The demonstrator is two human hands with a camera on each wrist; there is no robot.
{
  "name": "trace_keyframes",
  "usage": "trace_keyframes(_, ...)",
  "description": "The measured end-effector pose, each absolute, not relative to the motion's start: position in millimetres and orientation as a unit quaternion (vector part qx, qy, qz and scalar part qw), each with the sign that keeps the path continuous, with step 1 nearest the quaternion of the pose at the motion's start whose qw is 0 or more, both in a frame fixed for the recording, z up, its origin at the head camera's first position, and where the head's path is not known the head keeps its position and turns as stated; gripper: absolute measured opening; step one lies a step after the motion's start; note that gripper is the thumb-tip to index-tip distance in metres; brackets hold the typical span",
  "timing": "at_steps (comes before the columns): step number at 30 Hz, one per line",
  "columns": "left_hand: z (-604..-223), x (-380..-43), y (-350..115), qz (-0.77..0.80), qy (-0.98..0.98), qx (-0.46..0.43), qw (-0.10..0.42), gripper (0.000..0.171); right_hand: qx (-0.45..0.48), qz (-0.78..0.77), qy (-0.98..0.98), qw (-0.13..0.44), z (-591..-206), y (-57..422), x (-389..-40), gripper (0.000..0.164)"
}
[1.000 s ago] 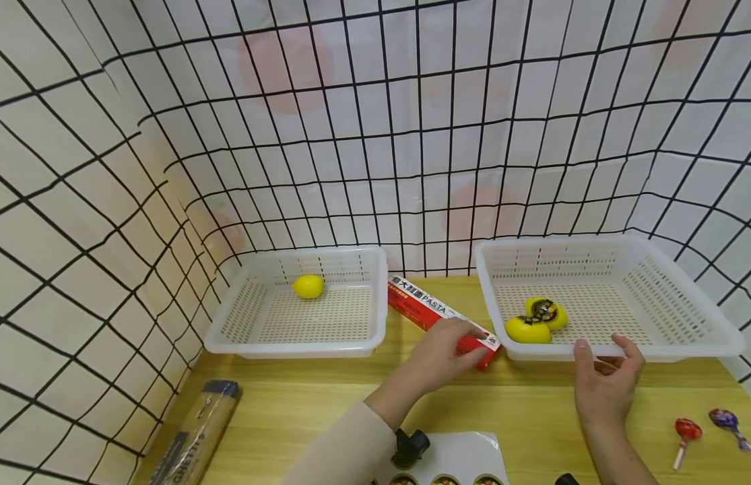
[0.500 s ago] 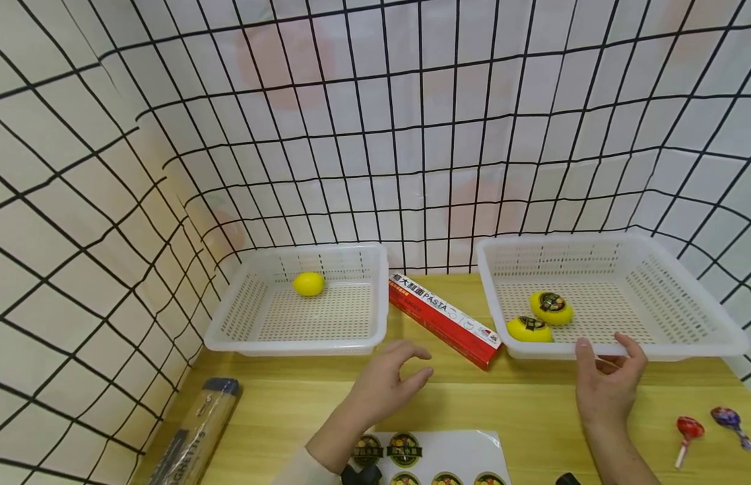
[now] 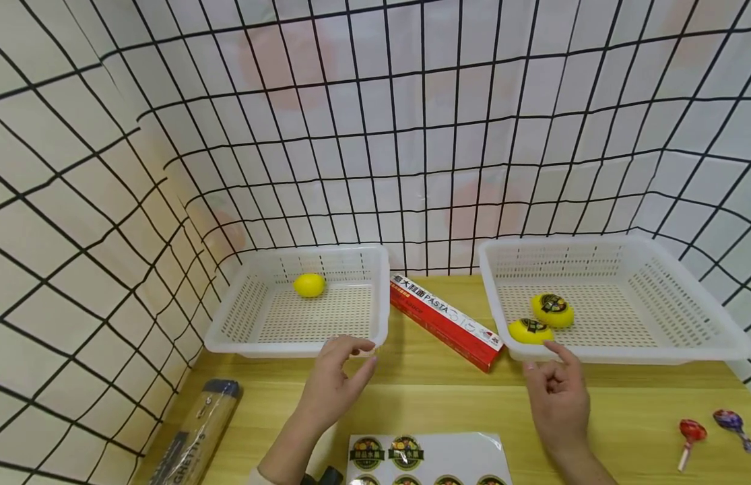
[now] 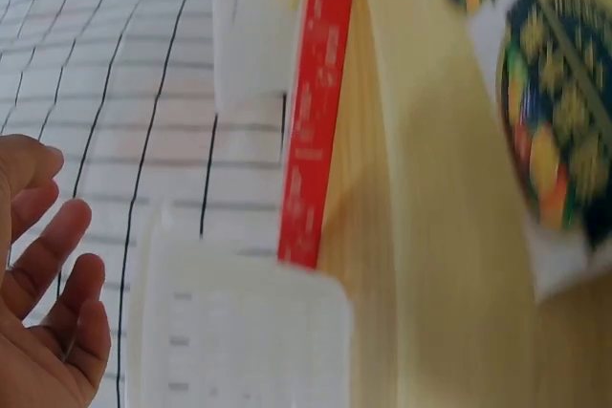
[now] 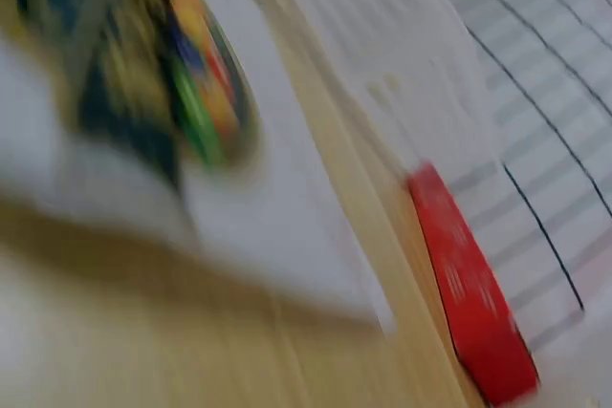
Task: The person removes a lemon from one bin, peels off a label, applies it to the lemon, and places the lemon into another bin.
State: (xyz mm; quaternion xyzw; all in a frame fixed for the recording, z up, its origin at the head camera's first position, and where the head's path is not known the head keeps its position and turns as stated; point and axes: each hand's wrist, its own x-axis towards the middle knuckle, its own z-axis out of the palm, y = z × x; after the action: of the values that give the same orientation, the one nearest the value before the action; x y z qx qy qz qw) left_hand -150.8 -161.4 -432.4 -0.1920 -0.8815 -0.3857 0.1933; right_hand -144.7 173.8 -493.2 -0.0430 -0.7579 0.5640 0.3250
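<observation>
My left hand (image 3: pixel 333 387) hovers before the front right corner of the left white basket (image 3: pixel 290 348), fingers loosely curved and holding nothing. A yellow lemon (image 3: pixel 309 285) lies in that basket. My right hand (image 3: pixel 558 407) is just in front of the right white basket (image 3: pixel 648 353), thumb and index finger extended, other fingers curled loosely around nothing. Inside it, a front lemon (image 3: pixel 531 331) and a rear lemon (image 3: pixel 553 309) both bear dark round stickers. Between the baskets a red and white pasta box (image 3: pixel 444 323) lies slantwise. The right wrist view is blurred.
A white sticker sheet (image 3: pixel 460 448) with round labels lies at the front edge. To the left is a spaghetti packet (image 3: pixel 196 431). A red lollipop (image 3: pixel 692 431) and a purple lollipop (image 3: pixel 729 422) lie at the right. Grid-patterned cloth (image 3: pixel 436 135) stands behind the baskets.
My left hand has left the pasta box and moved left and toward me. My right hand has come away from the right basket's front rim and shifted left. The rear lemon there has turned slightly.
</observation>
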Motion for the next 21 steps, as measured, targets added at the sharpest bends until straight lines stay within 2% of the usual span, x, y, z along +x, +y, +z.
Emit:
trace_keyframes(5,-423.9,-169.9,-184.8,-0.384,-0.882,-0.159,0.223,0.021,0.014,0.596,-0.782,0.183,-484.2,133.7,-138.7,0.044)
trace_keyframes(11,-403.7,-205.2,-204.1,-0.416,-0.883,-0.083,0.2,0.026,0.072,0.577,-0.811,0.072,-470.5,88.6,-150.2,0.042)
trace_keyframes(15,-391.0,-228.0,-209.9,-0.443,-0.877,-0.054,0.175,0.03,0.078,0.565,-0.821,0.024,-462.0,58.7,-164.5,0.045)
trace_keyframes(21,-365.2,-256.2,-214.3,-0.473,-0.872,-0.038,0.124,0.04,0.091,0.571,-0.816,-0.003,-457.1,18.8,-192.1,0.056)
